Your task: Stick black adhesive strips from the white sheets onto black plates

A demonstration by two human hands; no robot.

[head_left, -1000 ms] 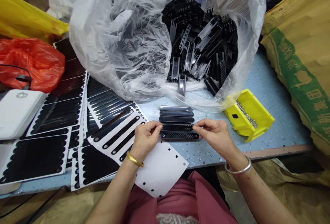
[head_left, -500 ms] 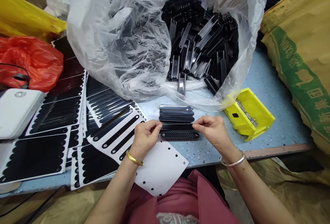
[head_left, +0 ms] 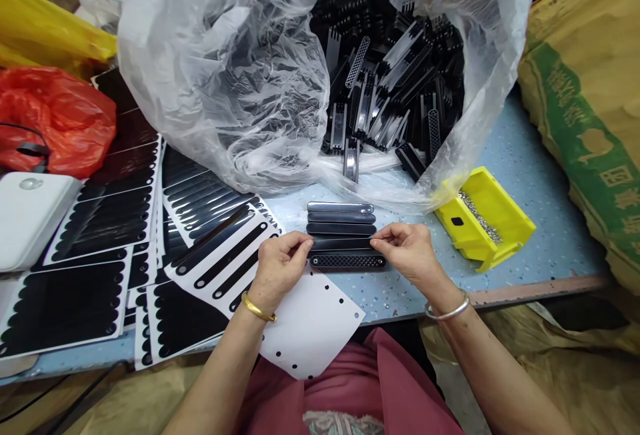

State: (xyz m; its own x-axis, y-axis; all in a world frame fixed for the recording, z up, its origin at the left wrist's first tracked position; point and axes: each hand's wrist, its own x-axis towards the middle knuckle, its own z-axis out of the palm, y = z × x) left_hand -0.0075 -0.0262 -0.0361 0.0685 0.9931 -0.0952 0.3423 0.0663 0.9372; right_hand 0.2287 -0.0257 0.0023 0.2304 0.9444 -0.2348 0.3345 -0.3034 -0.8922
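Note:
My left hand pinches the left end of a thin black adhesive strip, and the fingers of my right hand close on its right end. Stretched level between them, the strip lies over or just above one of the black plastic bars; I cannot tell whether it touches. Just nearer to me is a black bar with a cross-hatched face and a small metal spot at each end. Several smooth-topped black bars are lined up behind the strip.
A clear plastic bag full of black plastic bars stands behind. To the right sits a yellow bin of small metal parts. Sheets of black strips and a partly used sheet lie left, near a white box.
Both hands keep their pinch on the strip and have shifted very slightly. The view has moved a little; the bars stay lined up as before.

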